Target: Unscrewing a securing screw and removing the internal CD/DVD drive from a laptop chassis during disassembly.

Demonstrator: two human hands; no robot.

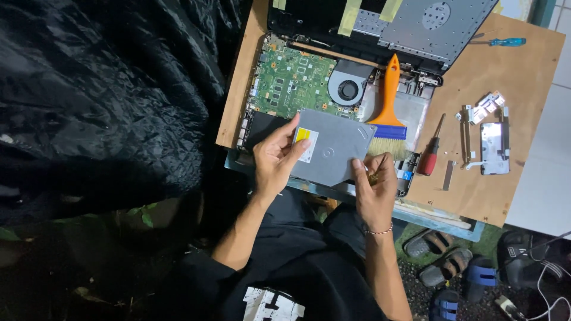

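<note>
Optical drive (333,151), flat grey metal slab, at frame centre, held over open laptop (309,83). Left hand (275,157) grips its left edge beside yellow-white label (306,144); right hand (375,184) pinches lower right corner. Orange-handled brush (388,107) partly behind drive. Laptop top cut off by frame.

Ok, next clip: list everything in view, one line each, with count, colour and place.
optical drive: 1, grey, held over the laptop
laptop: 1, opened, green board and fan exposed, on the board
brush: 1, orange handle, on the laptop
red screwdriver: 1, right of the brush
blue screwdriver: 1, far right corner
metal brackets: several, silver, right side
wooden board: 1, brown
sandals: several, floor, lower right
left hand: grips the drive's left edge
right hand: grips its lower right corner
</note>
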